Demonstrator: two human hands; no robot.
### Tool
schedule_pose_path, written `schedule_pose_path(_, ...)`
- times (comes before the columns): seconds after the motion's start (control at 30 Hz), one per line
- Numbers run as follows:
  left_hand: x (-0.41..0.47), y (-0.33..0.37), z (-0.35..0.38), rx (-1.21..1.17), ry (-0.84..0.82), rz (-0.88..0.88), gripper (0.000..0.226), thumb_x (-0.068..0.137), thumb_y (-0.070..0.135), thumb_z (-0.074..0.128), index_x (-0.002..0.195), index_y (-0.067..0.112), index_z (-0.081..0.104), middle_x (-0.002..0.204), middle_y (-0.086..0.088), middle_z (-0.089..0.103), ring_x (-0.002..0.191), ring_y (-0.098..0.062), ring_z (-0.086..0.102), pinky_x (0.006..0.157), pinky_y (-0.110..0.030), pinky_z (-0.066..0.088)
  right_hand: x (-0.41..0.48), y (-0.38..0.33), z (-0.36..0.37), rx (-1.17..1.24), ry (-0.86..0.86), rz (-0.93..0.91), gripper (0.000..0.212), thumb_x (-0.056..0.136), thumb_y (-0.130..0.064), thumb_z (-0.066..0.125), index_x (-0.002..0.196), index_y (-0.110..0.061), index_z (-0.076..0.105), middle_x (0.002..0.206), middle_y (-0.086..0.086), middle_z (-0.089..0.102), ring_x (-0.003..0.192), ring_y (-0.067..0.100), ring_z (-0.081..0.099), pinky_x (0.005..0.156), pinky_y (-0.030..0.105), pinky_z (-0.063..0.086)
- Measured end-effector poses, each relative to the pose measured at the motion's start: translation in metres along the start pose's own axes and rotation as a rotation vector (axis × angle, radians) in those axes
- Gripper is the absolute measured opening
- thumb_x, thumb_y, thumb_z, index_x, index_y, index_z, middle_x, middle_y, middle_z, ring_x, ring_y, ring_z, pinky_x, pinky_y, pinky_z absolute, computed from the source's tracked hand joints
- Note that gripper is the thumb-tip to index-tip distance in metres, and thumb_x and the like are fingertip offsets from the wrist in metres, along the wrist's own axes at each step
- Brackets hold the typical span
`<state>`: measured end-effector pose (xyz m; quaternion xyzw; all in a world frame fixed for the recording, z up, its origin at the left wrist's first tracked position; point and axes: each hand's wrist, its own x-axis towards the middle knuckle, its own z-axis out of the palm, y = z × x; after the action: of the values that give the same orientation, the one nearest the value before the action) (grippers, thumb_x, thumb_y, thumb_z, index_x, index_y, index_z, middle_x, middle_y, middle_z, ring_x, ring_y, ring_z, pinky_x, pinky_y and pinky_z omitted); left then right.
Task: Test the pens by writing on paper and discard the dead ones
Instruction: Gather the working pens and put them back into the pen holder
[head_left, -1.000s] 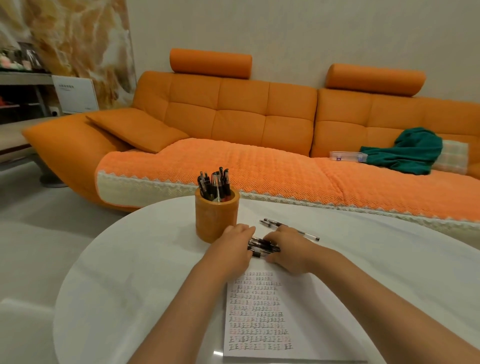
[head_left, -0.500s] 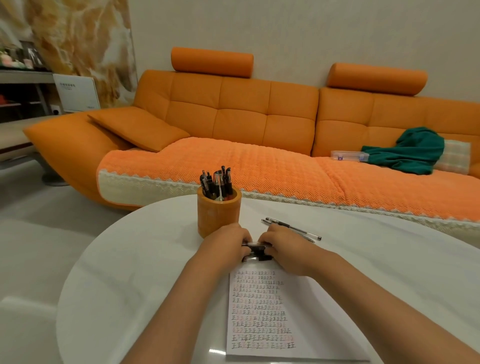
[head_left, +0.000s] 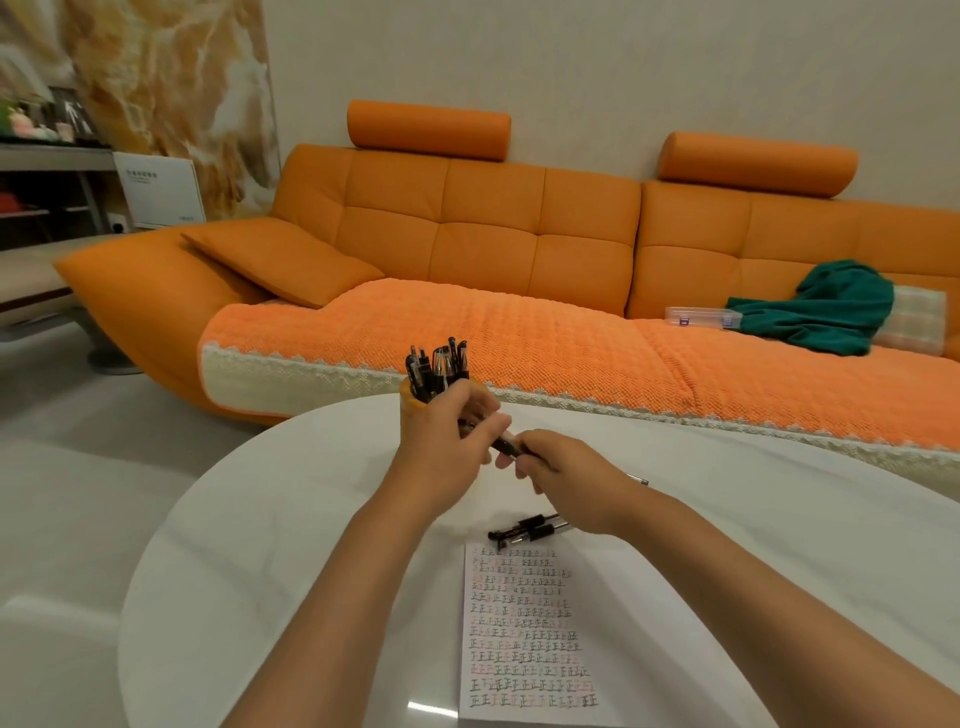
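My left hand (head_left: 447, 441) and my right hand (head_left: 561, 475) are raised above the white round table (head_left: 270, 545) and together grip a black pen (head_left: 506, 446) between them. Behind my left hand stands an orange pen holder (head_left: 410, 402) with several black pens (head_left: 436, 364) sticking out of it. Two black pens (head_left: 530, 529) lie on the table at the top edge of the paper (head_left: 524, 629), which is covered in rows of written marks. Another pen's tip (head_left: 640, 480) shows past my right wrist.
A long orange sofa (head_left: 519, 291) runs behind the table, with a green cloth (head_left: 826, 306) and a clear plastic box (head_left: 701, 317) on its seat. A shelf (head_left: 47, 171) and a white box (head_left: 161, 189) stand at the far left.
Both hands have lifted off the table with one pen held between them. Two pens stay lying at the paper's top edge, where the hands had been pressed together.
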<state>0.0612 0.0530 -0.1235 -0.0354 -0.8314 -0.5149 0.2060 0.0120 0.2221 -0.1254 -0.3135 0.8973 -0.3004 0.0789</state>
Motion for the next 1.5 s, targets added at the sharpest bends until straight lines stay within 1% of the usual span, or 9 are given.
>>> schedule_pose_path(0.13, 0.004, 0.002, -0.005, 0.063, 0.047, 0.067, 0.014, 0.097, 0.025, 0.059, 0.09, 0.036, 0.064, 0.098, 0.013, 0.063, 0.102, -0.019, 0.056, 0.085, -0.037, 0.049, 0.007, -0.023, -0.002, 0.116, 0.001, -0.087, 0.023, 0.103, -0.015, 0.044, 0.12, -0.02, 0.059, 0.097, 0.0, 0.065, 0.087, 0.017, 0.062, 0.089, 0.041, 0.053)
schedule_pose_path(0.3, 0.007, 0.011, -0.023, -0.043, 0.277, 0.177, 0.022, 0.098, 0.025, 0.06, 0.119, 0.029, 0.06, 0.11, 0.009, 0.058, 0.08, -0.003, 0.057, 0.073, -0.019, 0.049, 0.023, -0.056, -0.016, 0.27, 0.093, -0.149, 0.017, 0.101, -0.003, 0.044, 0.096, -0.007, 0.059, 0.076, 0.003, 0.059, 0.069, 0.017, 0.055, 0.072, 0.038, 0.05)
schedule_pose_path(0.43, 0.01, -0.005, -0.044, 0.041, 0.49, 0.132, 0.02, 0.101, 0.02, 0.053, 0.116, 0.032, 0.055, 0.115, 0.007, 0.05, 0.085, 0.002, 0.054, 0.072, -0.01, 0.044, 0.048, -0.074, -0.022, 0.65, 0.306, -0.121, 0.023, 0.104, -0.001, 0.037, 0.113, -0.013, 0.054, 0.083, 0.007, 0.061, 0.073, 0.018, 0.062, 0.077, 0.033, 0.056)
schedule_pose_path(0.6, 0.009, -0.044, -0.042, 0.192, 0.154, -0.119, 0.029, 0.099, 0.024, 0.057, 0.125, 0.035, 0.058, 0.13, 0.009, 0.037, 0.129, -0.013, 0.039, 0.107, -0.033, 0.039, 0.084, -0.091, -0.016, 0.915, 0.511, -0.14, 0.023, 0.106, -0.002, 0.031, 0.106, -0.018, 0.047, 0.082, 0.007, 0.055, 0.071, 0.021, 0.058, 0.079, 0.036, 0.055)
schedule_pose_path(0.77, 0.008, -0.049, -0.042, 0.185, 0.12, -0.085, 0.046, 0.101, 0.022, 0.054, 0.145, 0.029, 0.045, 0.145, 0.01, 0.033, 0.133, -0.01, 0.036, 0.105, -0.026, 0.035, 0.104, -0.097, 0.006, 0.942, 0.562, -0.112, 0.018, 0.107, -0.006, 0.035, 0.106, -0.019, 0.047, 0.082, 0.006, 0.054, 0.071, 0.018, 0.058, 0.075, 0.032, 0.053)
schedule_pose_path(1.03, 0.021, -0.049, -0.052, -0.072, 0.232, -0.201, 0.032, 0.105, 0.025, 0.044, 0.137, 0.029, 0.046, 0.132, 0.01, 0.054, 0.109, -0.003, 0.052, 0.084, -0.02, 0.039, 0.1, -0.082, 0.032, 0.475, 0.434, -0.037, 0.016, 0.099, -0.017, 0.056, 0.11, -0.023, 0.066, 0.109, 0.001, 0.066, 0.106, 0.022, 0.061, 0.096, 0.044, 0.052)
schedule_pose_path(1.17, 0.051, -0.046, -0.064, -0.161, 0.214, -0.256, 0.037, 0.107, 0.026, 0.035, 0.143, 0.025, 0.044, 0.144, 0.002, 0.05, 0.134, -0.017, 0.043, 0.099, -0.028, 0.033, 0.1, -0.075, 0.027, 0.126, 0.423, -0.015, 0.005, 0.089, -0.025, 0.064, 0.088, -0.025, 0.069, 0.095, 0.003, 0.062, 0.092, 0.027, 0.057, 0.082, 0.046, 0.051)
schedule_pose_path(1.33, 0.073, -0.044, -0.06, -0.263, 0.042, -0.284, 0.043, 0.106, 0.02, 0.031, 0.148, 0.021, 0.041, 0.153, -0.003, 0.04, 0.143, -0.022, 0.031, 0.101, -0.031, 0.027, 0.099, -0.068, 0.025, -0.117, 0.396, 0.049, 0.028, 0.085, -0.031, 0.068, 0.062, -0.024, 0.053, 0.064, -0.007, 0.057, 0.079, 0.028, 0.057, 0.066, 0.037, 0.044)
schedule_pose_path(1.5, 0.078, -0.048, -0.054, -0.3, 0.002, -0.25, 0.036, 0.105, 0.013, 0.037, 0.136, 0.016, 0.055, 0.134, -0.003, 0.056, 0.119, -0.015, 0.052, 0.077, -0.012, 0.043, 0.103, -0.067, 0.022, -0.094, 0.39, -0.041, 0.018, 0.09, -0.041, 0.062, 0.073, -0.036, 0.06, 0.061, -0.008, 0.057, 0.07, 0.018, 0.056, 0.065, 0.034, 0.04)
